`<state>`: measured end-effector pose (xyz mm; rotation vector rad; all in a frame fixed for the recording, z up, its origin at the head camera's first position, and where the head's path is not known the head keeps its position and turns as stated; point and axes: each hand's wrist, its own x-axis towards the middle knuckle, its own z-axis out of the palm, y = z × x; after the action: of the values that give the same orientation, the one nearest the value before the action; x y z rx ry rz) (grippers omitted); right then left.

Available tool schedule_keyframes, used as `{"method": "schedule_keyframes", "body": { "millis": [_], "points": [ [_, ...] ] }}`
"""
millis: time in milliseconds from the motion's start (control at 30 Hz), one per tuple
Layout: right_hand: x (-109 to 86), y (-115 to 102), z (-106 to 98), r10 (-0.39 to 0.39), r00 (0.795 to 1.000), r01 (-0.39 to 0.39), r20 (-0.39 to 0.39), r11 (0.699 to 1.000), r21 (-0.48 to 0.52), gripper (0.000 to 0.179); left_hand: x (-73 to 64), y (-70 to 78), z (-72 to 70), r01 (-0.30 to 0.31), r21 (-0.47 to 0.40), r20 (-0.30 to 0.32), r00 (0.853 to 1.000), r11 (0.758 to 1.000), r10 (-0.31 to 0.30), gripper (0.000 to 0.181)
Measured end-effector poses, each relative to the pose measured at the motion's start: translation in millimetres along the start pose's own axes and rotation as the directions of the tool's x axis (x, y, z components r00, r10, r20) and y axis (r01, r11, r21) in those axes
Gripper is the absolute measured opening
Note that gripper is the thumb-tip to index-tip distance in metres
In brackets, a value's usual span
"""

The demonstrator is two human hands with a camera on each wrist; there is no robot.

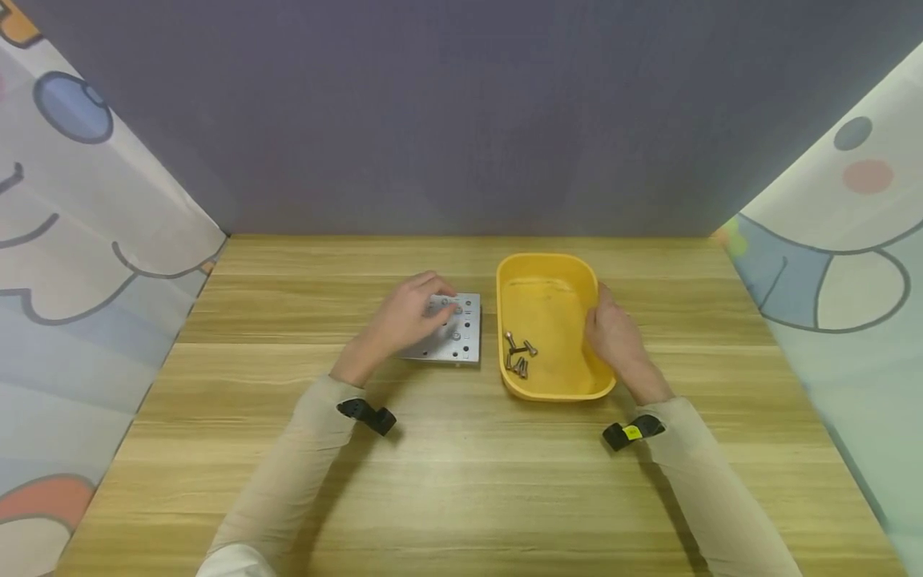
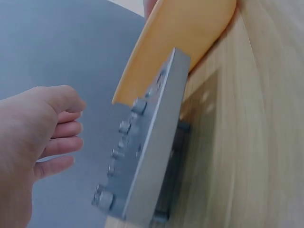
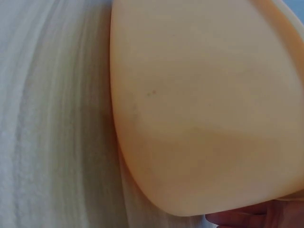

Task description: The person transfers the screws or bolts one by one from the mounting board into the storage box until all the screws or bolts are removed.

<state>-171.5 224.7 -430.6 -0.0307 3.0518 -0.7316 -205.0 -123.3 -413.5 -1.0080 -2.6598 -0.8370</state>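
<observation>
My left hand [image 1: 407,319] hovers over a grey metal plate [image 1: 441,346], fingers loosely bent, nothing seen between them. In the left wrist view, that hand [image 2: 35,135] is apart from the plate [image 2: 161,142], whose upper face bears several protruding bolt heads [image 2: 138,106]; short legs show underneath. Holes dot the plate's top. To its right is a yellow plastic tub [image 1: 551,324]. My right hand [image 1: 618,336] grips the tub's right wall, thumb over the rim. Several loose bolts [image 1: 530,348] lie inside, at the near left. The tub's wall [image 3: 199,95] fills most of the right wrist view.
Plate and tub stand on a wood-grain table [image 1: 461,481], with a narrow gap between them. A grey-blue panel [image 1: 461,120] rises behind the table. Cartoon-printed curtains [image 1: 851,264] hang at both sides. A dark strap with a small device [image 1: 375,417] sits on each wrist.
</observation>
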Motion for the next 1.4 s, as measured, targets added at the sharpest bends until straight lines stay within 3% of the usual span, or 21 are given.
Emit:
{"method": "schedule_keyframes", "body": {
  "millis": [200,500,1133,1400],
  "points": [
    [-0.1,0.3,0.0,-0.004,1.000,0.004,-0.002,1.000,0.005,0.054,-6.0,-8.8,-2.1,0.067,0.024,0.048,0.997,0.997,-0.068,0.033],
    [-1.1,0.5,0.0,0.005,1.000,-0.005,0.002,1.000,0.004,0.054,-12.6,-20.4,0.4,0.060,0.059,0.055,0.996,0.996,-0.063,0.025],
    [-0.7,1.1,-0.3,0.003,1.000,-0.003,0.007,1.000,0.010,0.054,-15.4,-23.1,-0.3,0.125,0.165,0.106,0.984,0.978,-0.144,0.021],
    [0.1,4.0,0.2,-0.001,1.000,0.001,0.002,1.000,0.011,0.054,-12.9,-21.6,0.7,0.113,0.183,0.099,0.986,0.977,-0.133,0.017]
  ]
}}
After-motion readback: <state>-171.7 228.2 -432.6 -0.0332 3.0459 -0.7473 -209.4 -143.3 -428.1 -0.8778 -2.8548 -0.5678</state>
